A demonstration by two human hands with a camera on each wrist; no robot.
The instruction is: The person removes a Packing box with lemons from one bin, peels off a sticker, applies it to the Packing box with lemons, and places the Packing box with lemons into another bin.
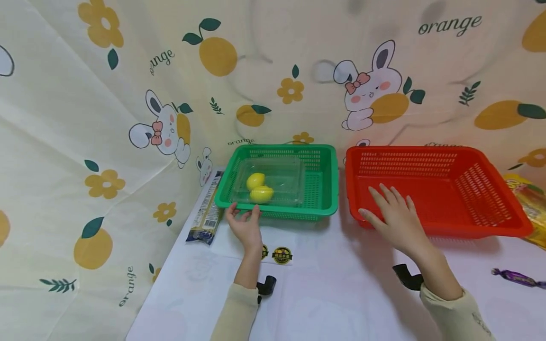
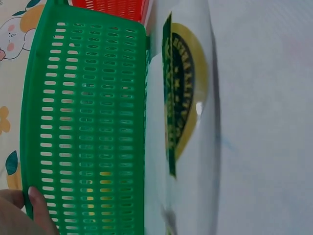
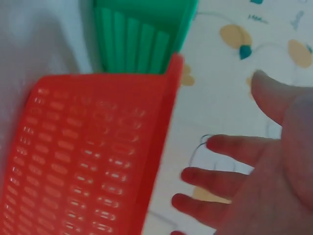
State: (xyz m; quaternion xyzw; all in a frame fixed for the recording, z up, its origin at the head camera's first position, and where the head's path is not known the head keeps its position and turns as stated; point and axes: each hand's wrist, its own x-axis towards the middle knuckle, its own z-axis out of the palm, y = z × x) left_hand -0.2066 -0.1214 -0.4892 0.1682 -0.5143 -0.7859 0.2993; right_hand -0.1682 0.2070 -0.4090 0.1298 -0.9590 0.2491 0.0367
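Observation:
My left hand [image 1: 246, 229] holds the near rim of a green plastic basket [image 1: 326, 208] towards its left corner. In the left wrist view, one finger [image 2: 41, 210] lies against the basket's slotted outer wall and another reaches over the rim. Inside this basket sits a clear plastic box [image 1: 286, 180], with two yellow lemons [image 1: 261, 194] showing in it. My right hand [image 1: 398, 222] is spread, palm down, over the near left part of a red plastic basket [image 1: 435, 229]. In the right wrist view, its straight fingers [image 3: 215, 181] hold nothing and stand apart from the red rim.
A long printed packet [image 1: 206, 213] lies left of the green basket. White wrapping with black-and-gold round labels [image 1: 282, 255] is in front of it. Right of the red basket is a yellow packet [image 1: 529, 203], and nearer, a purple-wrapped stick [image 1: 518, 278]. A patterned cloth [image 1: 273, 90] hangs behind.

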